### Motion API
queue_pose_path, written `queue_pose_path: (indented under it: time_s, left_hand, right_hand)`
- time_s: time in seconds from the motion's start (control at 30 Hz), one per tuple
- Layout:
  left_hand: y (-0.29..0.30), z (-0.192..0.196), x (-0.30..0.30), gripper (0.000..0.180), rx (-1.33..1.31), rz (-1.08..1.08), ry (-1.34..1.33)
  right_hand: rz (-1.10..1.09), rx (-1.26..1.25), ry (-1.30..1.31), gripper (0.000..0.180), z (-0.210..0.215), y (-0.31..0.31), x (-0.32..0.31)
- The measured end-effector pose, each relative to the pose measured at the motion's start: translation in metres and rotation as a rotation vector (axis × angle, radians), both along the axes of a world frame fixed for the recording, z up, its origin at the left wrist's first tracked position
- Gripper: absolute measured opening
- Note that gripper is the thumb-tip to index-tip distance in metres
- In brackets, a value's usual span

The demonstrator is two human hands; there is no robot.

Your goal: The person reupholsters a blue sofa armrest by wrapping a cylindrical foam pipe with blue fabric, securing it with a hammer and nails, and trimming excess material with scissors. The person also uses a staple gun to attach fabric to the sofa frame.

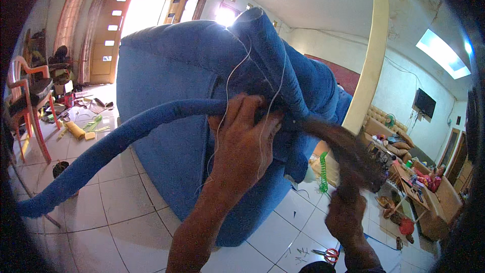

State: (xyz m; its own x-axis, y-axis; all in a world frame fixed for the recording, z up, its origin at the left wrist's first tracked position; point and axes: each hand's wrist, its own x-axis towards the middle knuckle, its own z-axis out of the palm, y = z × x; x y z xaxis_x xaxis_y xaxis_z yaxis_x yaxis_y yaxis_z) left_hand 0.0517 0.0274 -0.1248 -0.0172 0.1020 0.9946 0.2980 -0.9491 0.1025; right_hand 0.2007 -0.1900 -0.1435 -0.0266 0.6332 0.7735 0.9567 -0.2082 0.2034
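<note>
A large sofa (166,81) covered in blue fabric fills the middle. My left hand (245,134) presses a long blue fabric-covered roll (129,129) against its side, fingers bent around the roll's end. The rest of that roll arcs down to the lower left. Thin white cord (233,71) hangs in strands over the sofa and past my left hand. My right hand (347,212) is closed on what looks like a hammer (353,154), smeared by motion. Its blurred dark shape reaches toward the sofa just right of my left hand. What my left fingertips touch underneath is hidden.
Red-handled scissors (331,256) and small scraps lie on the tiled floor (131,237). A green coiled hose (324,172) hangs beside a pale post (366,71). At left stands an orange plastic chair (33,96) near scattered clutter. A cluttered table (409,192) stands at right.
</note>
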Motion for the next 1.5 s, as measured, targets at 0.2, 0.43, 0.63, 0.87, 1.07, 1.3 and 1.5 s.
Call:
queue_pose_path:
  time_s: [0.2,0.43,0.63,0.87,1.07,1.3,1.5]
  left_hand:
    - [-0.001,0.001,0.002,0.021,-0.018,0.043,0.017]
    - [-0.003,0.001,0.001,0.018,-0.017,0.05,0.043]
    - [0.001,-0.002,0.004,0.017,-0.025,0.018,0.041]
    - [-0.003,0.001,0.005,0.026,-0.029,0.055,0.039]
    - [-0.026,0.019,0.017,0.035,-0.236,0.139,0.064]
    - [-0.037,0.027,0.013,0.033,-0.386,0.06,0.214]
    - [-0.037,0.037,0.001,0.021,-0.4,-0.037,0.265]
  right_hand:
    - [0.071,-0.056,0.297,0.065,0.003,-0.019,0.001]
    - [0.195,0.178,0.001,0.058,-0.017,-0.017,0.01]
    - [0.035,0.007,0.291,0.063,-0.009,0.006,0.013]
    - [0.226,0.148,-0.027,0.05,-0.034,0.003,0.041]
    - [0.197,0.321,0.528,0.06,-0.078,0.017,0.049]
    - [0.243,0.32,0.669,0.053,-0.089,-0.013,0.041]
    - [0.242,0.159,0.759,0.055,-0.09,-0.016,0.036]
